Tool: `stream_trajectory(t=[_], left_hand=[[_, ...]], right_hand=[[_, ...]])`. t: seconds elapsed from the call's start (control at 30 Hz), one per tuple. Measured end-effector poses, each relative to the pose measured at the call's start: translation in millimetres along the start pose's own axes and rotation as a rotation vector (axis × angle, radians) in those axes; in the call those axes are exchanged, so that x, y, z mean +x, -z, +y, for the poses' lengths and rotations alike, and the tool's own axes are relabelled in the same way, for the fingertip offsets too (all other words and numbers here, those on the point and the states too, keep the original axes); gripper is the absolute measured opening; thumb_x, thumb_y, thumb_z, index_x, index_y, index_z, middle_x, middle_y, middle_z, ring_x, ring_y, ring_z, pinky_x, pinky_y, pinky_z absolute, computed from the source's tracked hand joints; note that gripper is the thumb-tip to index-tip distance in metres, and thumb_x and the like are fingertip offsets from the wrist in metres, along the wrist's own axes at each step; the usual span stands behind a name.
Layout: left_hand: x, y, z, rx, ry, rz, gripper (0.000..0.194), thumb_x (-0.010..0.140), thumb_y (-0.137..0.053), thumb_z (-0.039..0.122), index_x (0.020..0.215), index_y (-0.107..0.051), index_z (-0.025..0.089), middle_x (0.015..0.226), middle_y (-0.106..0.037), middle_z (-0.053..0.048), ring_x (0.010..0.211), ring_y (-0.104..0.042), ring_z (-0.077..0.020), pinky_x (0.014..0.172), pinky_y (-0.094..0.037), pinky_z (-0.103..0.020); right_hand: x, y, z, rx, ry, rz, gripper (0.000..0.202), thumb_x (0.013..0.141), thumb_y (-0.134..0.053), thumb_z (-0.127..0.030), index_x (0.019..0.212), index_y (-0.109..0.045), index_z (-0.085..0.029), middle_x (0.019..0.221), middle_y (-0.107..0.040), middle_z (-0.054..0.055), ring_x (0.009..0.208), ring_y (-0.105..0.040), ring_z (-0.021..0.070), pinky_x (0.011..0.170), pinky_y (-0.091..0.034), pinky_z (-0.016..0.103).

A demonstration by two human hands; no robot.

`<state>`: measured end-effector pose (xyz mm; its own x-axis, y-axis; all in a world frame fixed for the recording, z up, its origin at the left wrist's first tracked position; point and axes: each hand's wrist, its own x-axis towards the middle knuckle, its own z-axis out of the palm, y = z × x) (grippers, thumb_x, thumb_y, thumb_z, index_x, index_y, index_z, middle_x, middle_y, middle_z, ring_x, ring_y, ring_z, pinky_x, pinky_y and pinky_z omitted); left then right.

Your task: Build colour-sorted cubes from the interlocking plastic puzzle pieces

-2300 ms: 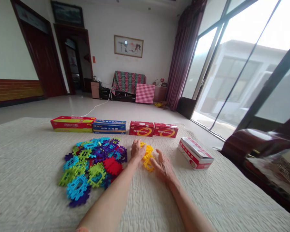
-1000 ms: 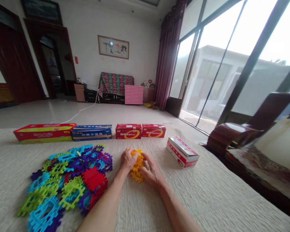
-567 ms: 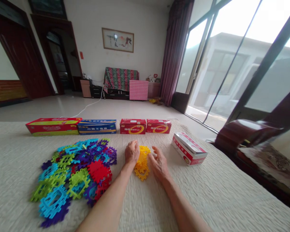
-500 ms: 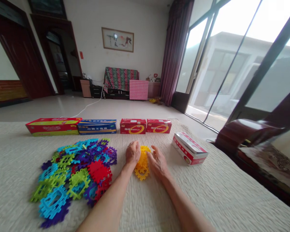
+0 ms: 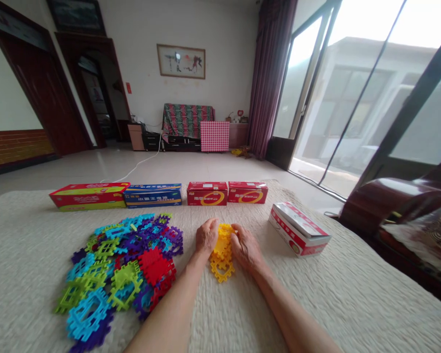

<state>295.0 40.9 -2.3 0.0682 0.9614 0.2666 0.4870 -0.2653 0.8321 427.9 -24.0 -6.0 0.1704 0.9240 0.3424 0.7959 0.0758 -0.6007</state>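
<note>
Yellow pieces (image 5: 222, 250) lay lengthwise toward the person | snug between left hand (image 5: 207, 237) and right hand (image 5: 247, 246) | both curved, couldn't tell if gripping

The left hand (image 5: 207, 236) hides its own fingertips and part of the yellow pieces (image 5: 222, 250); the right hand (image 5: 247, 247) covers some of their other side. Both forearms (image 5: 174, 304) and a purple piece (image 5: 101, 333) run off the bottom edge. The ornaments (image 5: 239, 118) along the far wall are too small to tell.
</note>
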Motion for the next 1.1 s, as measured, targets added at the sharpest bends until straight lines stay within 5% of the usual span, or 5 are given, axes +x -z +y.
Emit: stream_trajectory(t=[0.3,0.5,0.97,1.1], left_hand=[[8.0,26.7,-12.2,0.040,-0.112,-0.228,0.033,0.088,-0.044,0.030,0.108,-0.069,0.022,0.109,-0.071,-0.003,0.102,-0.064,-0.0167,0.090,-0.047,-0.024],[6.1,8.5,-6.0,0.100,-0.045,-0.095,0.033,0.090,-0.040,0.026,0.108,-0.068,0.022,0.113,-0.069,-0.004,0.107,-0.063,-0.0165,0.094,-0.045,-0.025],[3.2,-1.8,-1.7,0.054,-0.114,-0.088,0.025,0.086,-0.048,0.029,0.093,-0.072,0.023,0.102,-0.072,-0.004,0.096,-0.065,-0.0163,0.086,-0.045,-0.023],[2.5,-0.3,2.6,0.133,-0.085,-0.084,0.036,0.091,-0.040,0.034,0.080,-0.071,0.020,0.089,-0.072,-0.006,0.084,-0.065,-0.0159,0.079,-0.045,-0.023]], right_hand=[[1.3,0.5,0.5,0.020,0.005,0.011,0.037,0.088,-0.037,-0.029,0.116,-0.058,-0.018,0.110,-0.065,0.009,0.100,-0.058,0.0212,0.087,-0.042,0.034],[2.3,-0.2,0.6,0.023,0.023,0.048,0.035,0.090,-0.040,-0.037,0.110,-0.061,-0.018,0.113,-0.064,0.010,0.104,-0.057,0.0215,0.089,-0.042,0.032],[-2.0,3.3,3.1,0.186,-0.010,0.108,0.034,0.076,-0.056,-0.034,0.106,-0.056,-0.018,0.103,-0.064,0.008,0.095,-0.059,0.0211,0.084,-0.046,0.034],[-1.0,5.3,2.3,0.301,-0.050,0.166,0.026,0.077,-0.053,-0.036,0.095,-0.057,-0.018,0.094,-0.064,0.007,0.087,-0.061,0.0195,0.078,-0.049,0.031]])
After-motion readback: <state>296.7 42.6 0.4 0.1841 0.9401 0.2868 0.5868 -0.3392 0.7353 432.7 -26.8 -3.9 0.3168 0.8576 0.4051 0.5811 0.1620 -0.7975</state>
